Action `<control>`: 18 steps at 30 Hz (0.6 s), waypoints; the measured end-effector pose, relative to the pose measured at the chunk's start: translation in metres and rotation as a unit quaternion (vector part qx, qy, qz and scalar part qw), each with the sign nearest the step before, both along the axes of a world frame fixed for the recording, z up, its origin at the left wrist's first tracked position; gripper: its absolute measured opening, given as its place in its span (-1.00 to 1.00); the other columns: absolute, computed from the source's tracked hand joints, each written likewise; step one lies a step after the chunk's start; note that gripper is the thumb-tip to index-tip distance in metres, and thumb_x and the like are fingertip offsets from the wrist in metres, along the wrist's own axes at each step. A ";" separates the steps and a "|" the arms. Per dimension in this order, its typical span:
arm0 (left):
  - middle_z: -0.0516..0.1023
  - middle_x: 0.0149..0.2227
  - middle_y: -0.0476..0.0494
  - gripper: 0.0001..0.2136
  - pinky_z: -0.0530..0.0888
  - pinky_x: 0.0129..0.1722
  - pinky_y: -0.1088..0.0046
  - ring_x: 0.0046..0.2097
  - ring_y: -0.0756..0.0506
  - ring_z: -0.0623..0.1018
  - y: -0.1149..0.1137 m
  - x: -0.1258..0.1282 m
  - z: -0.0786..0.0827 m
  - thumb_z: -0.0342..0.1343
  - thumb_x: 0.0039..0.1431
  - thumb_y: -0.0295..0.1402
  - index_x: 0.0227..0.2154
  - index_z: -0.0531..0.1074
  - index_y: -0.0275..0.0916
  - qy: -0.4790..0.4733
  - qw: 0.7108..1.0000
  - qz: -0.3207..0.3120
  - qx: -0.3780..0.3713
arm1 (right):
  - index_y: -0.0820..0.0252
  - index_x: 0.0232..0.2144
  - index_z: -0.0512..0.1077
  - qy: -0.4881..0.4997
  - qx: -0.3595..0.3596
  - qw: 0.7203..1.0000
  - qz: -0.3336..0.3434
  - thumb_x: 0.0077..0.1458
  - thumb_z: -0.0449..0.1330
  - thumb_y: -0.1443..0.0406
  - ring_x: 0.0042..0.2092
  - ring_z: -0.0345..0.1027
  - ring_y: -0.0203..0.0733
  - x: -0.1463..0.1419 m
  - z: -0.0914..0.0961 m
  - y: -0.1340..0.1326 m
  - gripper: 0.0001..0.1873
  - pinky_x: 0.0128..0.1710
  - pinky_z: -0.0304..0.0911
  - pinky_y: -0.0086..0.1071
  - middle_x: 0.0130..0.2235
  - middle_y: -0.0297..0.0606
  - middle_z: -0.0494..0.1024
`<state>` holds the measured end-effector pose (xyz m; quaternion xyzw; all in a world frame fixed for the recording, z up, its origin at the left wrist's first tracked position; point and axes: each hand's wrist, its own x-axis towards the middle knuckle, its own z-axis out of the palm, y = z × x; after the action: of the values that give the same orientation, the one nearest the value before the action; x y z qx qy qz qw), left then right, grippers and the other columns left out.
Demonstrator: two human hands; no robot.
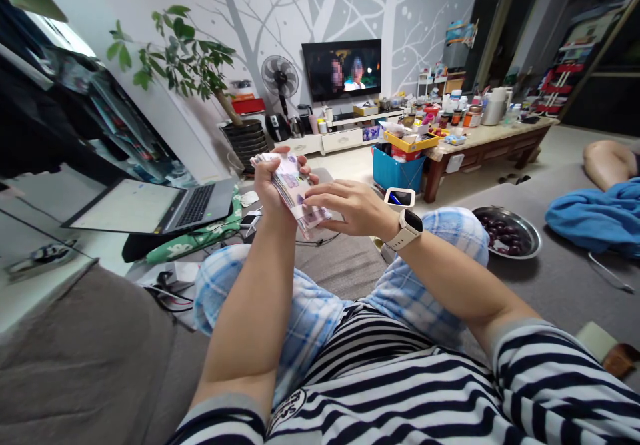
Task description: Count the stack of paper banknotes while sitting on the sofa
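A thick stack of pinkish-purple banknotes [293, 177] is held up in front of me, its loose edges fanned a little. My left hand [270, 182] wraps round the stack from the left, thumb across the near face and fingertips showing along the far edge. From the right, my right hand [353, 208] reaches onto the stack's lower end, its fingers on the top note and its thumb near the bottom edge. Whether it pinches one note or several is too fine to see. My right wrist wears a watch [413, 221] with a pale strap.
An open laptop [195, 205] is at left, among cables. A metal bowl of dark round fruit [505, 232] sits right of my knee, near a blue cloth [595, 215] and another person's leg [607, 164]. Ahead stand a blue bin [397, 170] and a crowded wooden table [480, 148].
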<state>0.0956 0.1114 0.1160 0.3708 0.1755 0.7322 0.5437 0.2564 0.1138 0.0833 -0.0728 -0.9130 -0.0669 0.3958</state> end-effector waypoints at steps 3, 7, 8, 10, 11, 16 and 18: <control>0.40 -0.41 -0.09 -0.85 0.38 -0.39 0.39 -0.46 -0.03 0.41 0.000 0.002 0.000 0.02 0.05 -0.22 -0.32 0.34 -0.12 -0.006 1.000 0.004 -0.002 | 0.12 0.01 0.32 0.004 0.007 1.000 -0.008 0.17 0.12 0.15 0.08 0.29 -0.07 0.000 0.000 0.001 -0.62 0.05 0.22 -0.10 0.06 -0.13 0.43; 0.41 -0.41 -0.09 -0.84 0.39 -0.40 0.41 -0.45 -0.03 0.41 0.000 0.003 0.001 -0.01 0.06 -0.22 -0.31 0.34 -0.12 -0.011 1.000 0.006 -0.004 | 0.12 -0.02 0.34 0.008 0.029 0.999 -0.027 0.20 0.07 0.18 0.07 0.29 -0.08 0.000 -0.001 0.001 -0.68 0.02 0.22 -0.13 0.05 -0.15 0.44; 0.42 -0.41 -0.10 -0.84 0.39 -0.40 0.41 -0.44 -0.03 0.42 -0.001 0.003 0.001 0.00 0.06 -0.21 -0.31 0.34 -0.12 -0.010 1.000 0.006 -0.007 | 0.12 -0.03 0.34 0.009 0.034 0.999 -0.030 0.20 0.06 0.18 0.05 0.30 -0.08 0.000 -0.001 0.000 -0.69 0.01 0.22 -0.13 0.06 -0.16 0.44; 0.42 -0.41 -0.10 -0.83 0.39 -0.40 0.41 -0.43 -0.04 0.42 -0.001 0.003 0.001 0.01 0.06 -0.22 -0.29 0.33 -0.12 -0.012 1.000 0.001 -0.010 | 0.12 -0.04 0.35 0.007 0.036 0.999 -0.038 0.20 0.05 0.19 0.03 0.31 -0.08 0.000 -0.002 -0.001 -0.70 0.00 0.22 -0.14 0.06 -0.17 0.44; 0.42 -0.40 -0.09 -0.83 0.40 -0.40 0.40 -0.43 -0.04 0.42 -0.001 0.003 0.001 0.01 0.05 -0.23 -0.28 0.33 -0.11 -0.015 1.000 -0.004 -0.008 | 0.11 -0.04 0.35 0.006 0.032 0.999 -0.042 0.21 0.05 0.19 0.02 0.31 -0.08 0.000 -0.002 -0.001 -0.71 0.00 0.21 -0.13 0.07 -0.17 0.43; 0.41 -0.40 -0.07 -0.79 0.39 -0.42 0.42 -0.45 -0.02 0.41 -0.001 0.002 0.000 -0.02 0.06 -0.27 -0.22 0.32 -0.10 -0.026 1.000 -0.004 -0.001 | 0.09 -0.05 0.34 0.005 0.018 0.999 -0.033 0.20 0.07 0.15 0.07 0.29 -0.07 0.000 -0.001 -0.001 -0.70 0.01 0.20 -0.13 0.05 -0.16 0.43; 0.41 -0.41 -0.07 -0.76 0.38 -0.42 0.41 -0.45 -0.03 0.41 -0.001 0.003 0.000 -0.03 0.06 -0.28 -0.18 0.31 -0.08 -0.029 1.000 0.000 0.000 | 0.10 -0.05 0.34 0.003 0.025 0.999 -0.023 0.20 0.08 0.12 0.07 0.29 -0.09 0.000 0.000 0.000 -0.68 0.01 0.20 -0.15 0.04 -0.16 0.44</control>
<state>0.0987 0.1102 0.1164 0.3495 0.1595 0.7428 0.5483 0.2567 0.1140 0.0828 -0.0837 -0.9077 -0.0988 0.3990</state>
